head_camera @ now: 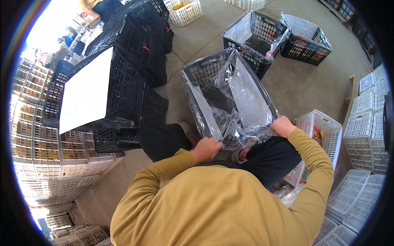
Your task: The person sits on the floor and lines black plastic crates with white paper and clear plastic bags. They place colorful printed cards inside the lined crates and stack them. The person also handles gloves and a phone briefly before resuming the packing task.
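Observation:
Directly before me on the floor stands a black plastic crate point(205, 71), lined with a clear plastic bag point(229, 129). White paper sheets point(246, 95) lie against its two long inner sides. My left hand point(207, 149) pinches the bag's edge at the crate's near left corner. At the near right corner my right hand point(283, 126) grips the same film over the rim. Between my hands the film is bunched and wrinkled. The crate's near rim is partly hidden by the film, and its dark bottom shows through the gap between the sheets.
Two more lined black crates point(256, 66) point(304, 50) stand beyond. Stacked black crates point(126, 83) rise at left, a white sheet point(87, 89) on top. A white crate point(331, 135) sits by my right leg. White crates line both sides; another person point(92, 10) is at far left.

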Motion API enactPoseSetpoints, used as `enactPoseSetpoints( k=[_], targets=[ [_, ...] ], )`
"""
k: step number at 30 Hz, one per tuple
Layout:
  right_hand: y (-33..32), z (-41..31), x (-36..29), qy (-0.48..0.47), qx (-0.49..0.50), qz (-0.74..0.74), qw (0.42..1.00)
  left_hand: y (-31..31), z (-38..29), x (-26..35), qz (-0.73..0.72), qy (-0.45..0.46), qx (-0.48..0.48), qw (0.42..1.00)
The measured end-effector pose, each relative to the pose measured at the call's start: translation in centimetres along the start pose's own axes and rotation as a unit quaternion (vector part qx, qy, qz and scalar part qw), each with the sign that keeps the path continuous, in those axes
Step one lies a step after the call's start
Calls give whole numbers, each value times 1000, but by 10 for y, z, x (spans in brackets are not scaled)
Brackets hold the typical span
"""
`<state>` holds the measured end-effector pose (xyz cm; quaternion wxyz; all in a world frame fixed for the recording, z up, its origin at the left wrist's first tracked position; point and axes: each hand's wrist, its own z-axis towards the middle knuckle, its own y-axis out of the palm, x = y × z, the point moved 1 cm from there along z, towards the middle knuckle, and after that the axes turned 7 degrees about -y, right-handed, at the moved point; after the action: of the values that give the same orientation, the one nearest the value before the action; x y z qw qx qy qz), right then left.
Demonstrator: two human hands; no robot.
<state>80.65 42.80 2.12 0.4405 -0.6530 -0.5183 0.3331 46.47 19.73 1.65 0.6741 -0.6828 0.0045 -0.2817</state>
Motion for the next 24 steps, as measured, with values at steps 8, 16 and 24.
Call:
enactPoseSetpoints(
  k=[8,16,24],
  targets=[
    [10,7,-6,35,-73,-17,997,20,-29,10,59,62,-64,994],
    [56,19,-4,85,-113,0,990,103,-36,-26,63,-23,-238,969],
    [-40,17,-1,74,-166,287,941,4,-3,-12,-149,-128,-364,911]
  ],
)
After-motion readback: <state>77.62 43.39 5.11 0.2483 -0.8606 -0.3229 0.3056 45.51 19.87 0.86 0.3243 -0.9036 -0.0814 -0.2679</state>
